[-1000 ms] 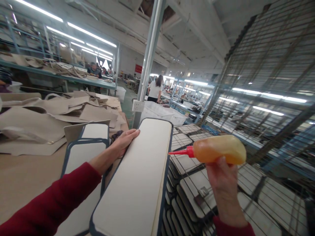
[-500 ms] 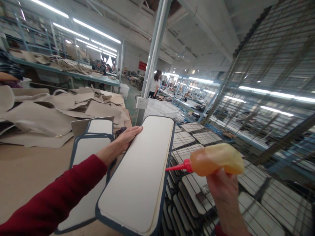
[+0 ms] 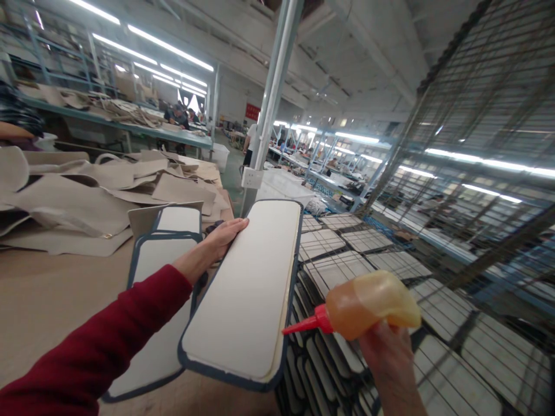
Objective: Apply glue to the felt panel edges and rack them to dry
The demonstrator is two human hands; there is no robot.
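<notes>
My left hand (image 3: 226, 236) grips the left edge of a long white panel (image 3: 243, 289) with a dark blue-grey border, its thumb on the white face and its other fingers hidden. The panel is tilted, raised off the table. In my right hand (image 3: 388, 352) is a squeeze glue bottle (image 3: 373, 303) with amber liquid and a red pointed nozzle (image 3: 306, 323). The nozzle tip meets the panel's right edge, where a yellowish strip runs along the border. Similar bordered panels (image 3: 160, 271) lie on the table behind my left forearm.
Beige cut pieces (image 3: 87, 202) are heaped on the brown table (image 3: 52, 300) at left. Wire racks (image 3: 437, 254) hold several bordered panels at right; a raised wire grid (image 3: 485, 115) slants above. A metal post (image 3: 277, 81) with a socket box (image 3: 251, 177) stands ahead. Other people work farther back.
The glue bottle has moved down and slightly left, its nozzle travelling down the panel's right edge. The panel's lower end has risen a little. A person in the background has passed behind the post.
</notes>
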